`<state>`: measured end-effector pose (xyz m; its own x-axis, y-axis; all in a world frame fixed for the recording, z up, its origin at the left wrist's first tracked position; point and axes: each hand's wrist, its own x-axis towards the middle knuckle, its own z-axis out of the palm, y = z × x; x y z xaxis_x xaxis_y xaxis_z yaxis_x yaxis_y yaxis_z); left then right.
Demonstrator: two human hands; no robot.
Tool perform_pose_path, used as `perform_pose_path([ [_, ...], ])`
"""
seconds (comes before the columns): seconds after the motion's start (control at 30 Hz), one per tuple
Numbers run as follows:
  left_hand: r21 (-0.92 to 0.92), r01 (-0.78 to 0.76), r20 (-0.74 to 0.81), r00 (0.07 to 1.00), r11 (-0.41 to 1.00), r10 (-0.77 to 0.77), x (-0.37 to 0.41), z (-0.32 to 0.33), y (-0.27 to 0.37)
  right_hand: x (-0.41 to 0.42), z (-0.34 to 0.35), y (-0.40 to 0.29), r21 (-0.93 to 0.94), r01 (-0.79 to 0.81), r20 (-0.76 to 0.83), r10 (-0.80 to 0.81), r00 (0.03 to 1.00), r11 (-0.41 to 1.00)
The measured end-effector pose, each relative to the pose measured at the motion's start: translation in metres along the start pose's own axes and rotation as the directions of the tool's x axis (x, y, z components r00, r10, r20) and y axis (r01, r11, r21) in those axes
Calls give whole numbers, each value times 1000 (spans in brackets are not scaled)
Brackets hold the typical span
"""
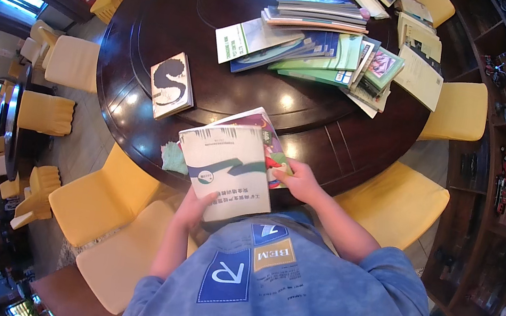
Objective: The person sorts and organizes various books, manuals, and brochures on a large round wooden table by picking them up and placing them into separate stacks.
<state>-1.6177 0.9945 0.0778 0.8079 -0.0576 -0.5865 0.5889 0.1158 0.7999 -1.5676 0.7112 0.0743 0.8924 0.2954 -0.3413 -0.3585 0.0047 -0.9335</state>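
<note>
A white paperback book [231,174] with a grey-green band and writing on its cover is in my left hand [199,206], the thumb on its front and the fingers hidden behind it. Partly behind it, my right hand [301,180] grips the edge of a purple book with a colourful illustrated cover [277,154]. The two books overlap just above the near edge of the round table. By the white book's left edge lies a crumpled light green cloth [174,157]. Farther left on the table is a thick book with a large black brush-like figure on its cover [171,86].
The dark round wooden table [157,13] bears stacked magazines [319,14], fanned-out books [292,49] and cream-coloured books [418,77] on the right. Yellow-covered chairs [392,204] stand around it, one [102,197] at lower left. Wooden shelves [466,227] with model vehicles line the right side.
</note>
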Motion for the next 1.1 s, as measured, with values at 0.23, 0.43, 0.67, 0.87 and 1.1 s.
perform_pose_path([
  [0.23, 605, -390, 254, 921, 694, 296, 4, 0, 29, -13, -56, -105, -553, 410, 187, -371, 910, 725],
  [0.43, 364, -386, 108, 922, 848, 373, 25, 24, 4, -11, -46, -118, -664, 417, 363, -220, 906, 621],
  [0.67, -67, -104, 60, 992, 992, 108, 62, 16, -59, 12, -53, -98, -608, 153, 312, 57, 948, 779],
  [0.87, -172, 105, 142, 987, 980, -80, 70, 14, -77, 41, -53, -26, -312, -156, 291, 251, 923, 937],
  [1.1, -111, 157, 110, 983, 981, -145, 69, -5, -106, 24, -15, 52, 288, -398, 93, 389, 917, 871],
])
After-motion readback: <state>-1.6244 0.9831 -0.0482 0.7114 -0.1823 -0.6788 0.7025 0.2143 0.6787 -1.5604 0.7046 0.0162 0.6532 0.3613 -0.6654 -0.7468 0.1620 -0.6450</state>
